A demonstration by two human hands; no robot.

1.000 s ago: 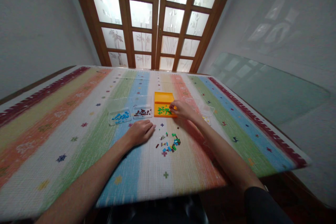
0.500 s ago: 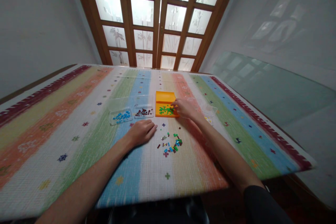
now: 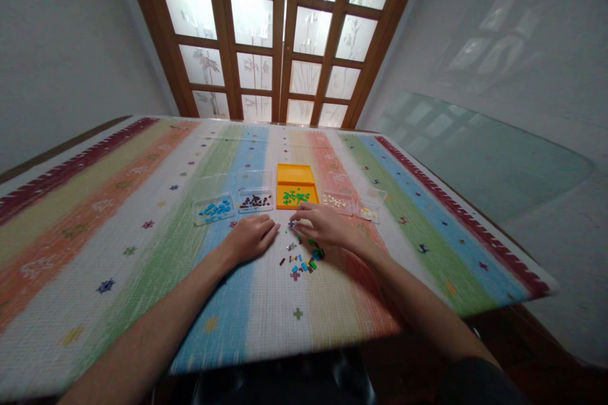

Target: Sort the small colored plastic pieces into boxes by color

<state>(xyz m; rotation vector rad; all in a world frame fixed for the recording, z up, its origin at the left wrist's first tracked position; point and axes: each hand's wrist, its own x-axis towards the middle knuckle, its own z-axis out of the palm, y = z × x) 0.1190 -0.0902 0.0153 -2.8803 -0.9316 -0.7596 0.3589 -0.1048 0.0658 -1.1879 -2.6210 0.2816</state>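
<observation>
Loose pieces point(image 3: 304, 267) lie before me on the bench point(image 3: 142, 304); a case point(image 3: 294, 174) sits behind them, two trays point(image 3: 256, 209) left of it, two more trays point(image 3: 351, 204) right; my left fingers point(image 3: 267, 226) are left of the pieces, my right fingers point(image 3: 306, 214) between pieces and case

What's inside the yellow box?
Lots of small green pieces lie in the near half of the yellow box. The right hand hides a bit of its near right edge, so I can't see what's behind those fingers.
</observation>
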